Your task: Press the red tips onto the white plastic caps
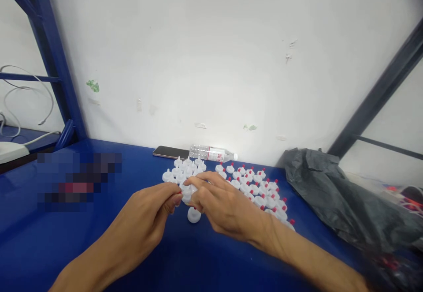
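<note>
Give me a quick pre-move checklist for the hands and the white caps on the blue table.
1. Both hands in view: ok, left hand, right hand.
2. Small white cap pinched between both hands: ok.
3. Whether that cap has a red tip: cannot tell, fingers cover it.
4. Loose white cap below the hands: ok, apart from the groups.
5. Red-tipped caps grouped right, plain white caps left: ok.
6. Black bag off the caps: ok.

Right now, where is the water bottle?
The water bottle lies on its side against the wall, beyond the white caps, right of the phone.
</note>
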Motion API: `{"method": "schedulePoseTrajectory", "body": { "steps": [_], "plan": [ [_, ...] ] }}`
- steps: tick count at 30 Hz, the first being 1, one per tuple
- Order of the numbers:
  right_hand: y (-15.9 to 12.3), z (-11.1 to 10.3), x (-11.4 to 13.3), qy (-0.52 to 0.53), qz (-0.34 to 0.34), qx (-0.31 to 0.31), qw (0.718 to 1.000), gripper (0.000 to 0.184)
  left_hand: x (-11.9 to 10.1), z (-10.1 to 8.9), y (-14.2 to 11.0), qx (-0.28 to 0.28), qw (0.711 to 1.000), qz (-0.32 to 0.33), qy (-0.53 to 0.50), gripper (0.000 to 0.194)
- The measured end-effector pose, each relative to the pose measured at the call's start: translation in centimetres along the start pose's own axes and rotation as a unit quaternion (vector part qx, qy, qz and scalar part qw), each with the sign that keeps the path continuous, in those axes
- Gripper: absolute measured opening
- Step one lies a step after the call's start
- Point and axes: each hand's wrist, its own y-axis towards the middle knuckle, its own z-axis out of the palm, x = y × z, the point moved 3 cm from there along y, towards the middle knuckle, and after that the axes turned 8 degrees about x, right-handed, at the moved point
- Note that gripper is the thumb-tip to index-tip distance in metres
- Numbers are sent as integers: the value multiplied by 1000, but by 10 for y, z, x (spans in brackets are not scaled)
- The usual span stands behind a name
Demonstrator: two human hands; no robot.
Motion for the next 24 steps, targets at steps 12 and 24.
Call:
{"method": "schedulePoseTrajectory", "body": {
  "steps": [12,24],
  "plan": [
    [9,-11,10,-3,4,10,1000,30,-4,-13,0,26,998,-26,-58,41],
    [-7,22,-38,85,195,145,966,30,69,-52,-17,48,958,-233,162,29]
  ]
}}
